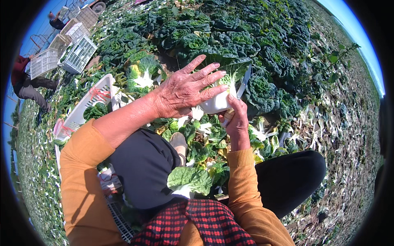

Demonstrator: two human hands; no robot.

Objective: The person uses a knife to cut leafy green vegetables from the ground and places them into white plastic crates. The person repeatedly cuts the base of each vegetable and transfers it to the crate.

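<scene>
My left hand has its fingers spread across the near side of a leafy cabbage head with a thick white base and green leaves. The palm side of that hand is hidden. In my right hand is a knife, its blade pointing up along the right side of the head. My right thumb rests by the white base. Part of the knife handle is covered by the fingers. Beneath both hands lie trimmed leaves, white-stalked, green and yellow. One loose leaf lies near my lap.
Left of my knee stands a white plastic crate with red ties and some greens. Uncut cabbages grow ahead. Farther left, two people are near stacked crates. Cut leaves litter the soil at right.
</scene>
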